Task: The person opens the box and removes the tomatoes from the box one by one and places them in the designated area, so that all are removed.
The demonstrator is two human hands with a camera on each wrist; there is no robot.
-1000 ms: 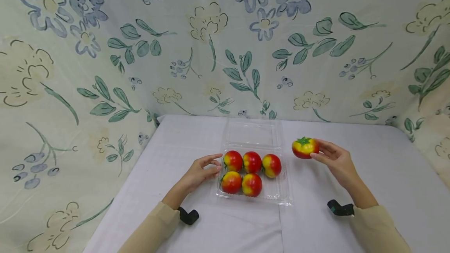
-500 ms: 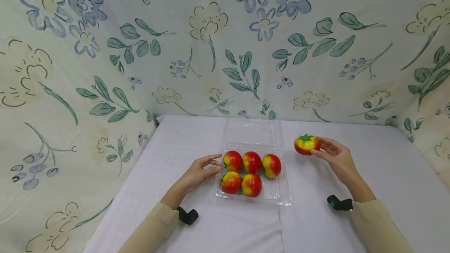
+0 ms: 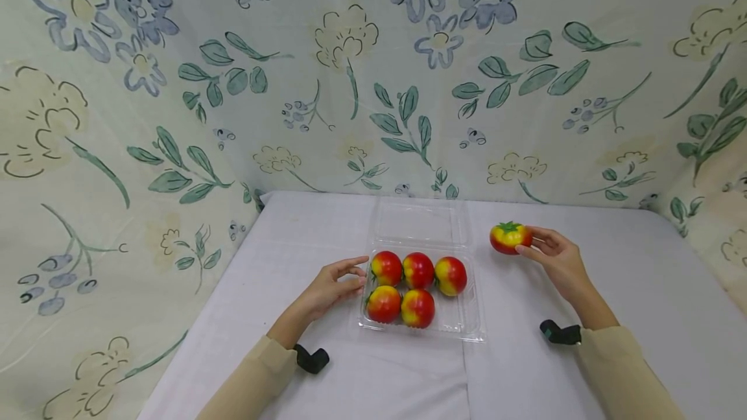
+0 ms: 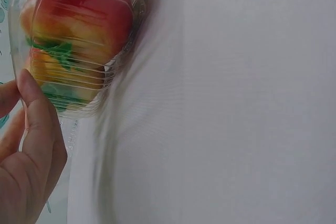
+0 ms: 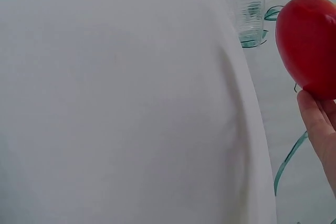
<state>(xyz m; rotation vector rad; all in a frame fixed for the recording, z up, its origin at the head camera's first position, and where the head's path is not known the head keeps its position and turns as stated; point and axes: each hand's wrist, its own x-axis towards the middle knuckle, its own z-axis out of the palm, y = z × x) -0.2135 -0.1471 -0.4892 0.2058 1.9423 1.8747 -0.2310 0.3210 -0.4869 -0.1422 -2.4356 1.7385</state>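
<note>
A clear plastic clamshell container (image 3: 467, 316) lies with its lid (image 3: 420, 221) folded back, away from the person. Several glossy red-and-yellow fruits (image 3: 417, 308) sit in it in two rows, and the near right spot holds none. My left hand (image 3: 327, 285) touches the container's left side with thumb and index fingertip, the fingers loosely bent. To the right, my right hand (image 3: 559, 261) pinches one more such fruit (image 3: 509, 238), green leafy top upward, above the cloth. In the right wrist view the held fruit (image 5: 307, 45) shows its red side above the fingertips.
A white cloth (image 3: 513, 368) covers the table, with a crease running towards the person. Behind and to the left hangs a floral curtain (image 3: 350, 115). Black wrist-worn pieces (image 3: 312, 359) sit at both cuffs.
My right hand has moved the fruit slightly to the right and away from the person. The left hand and the container have stayed put.
</note>
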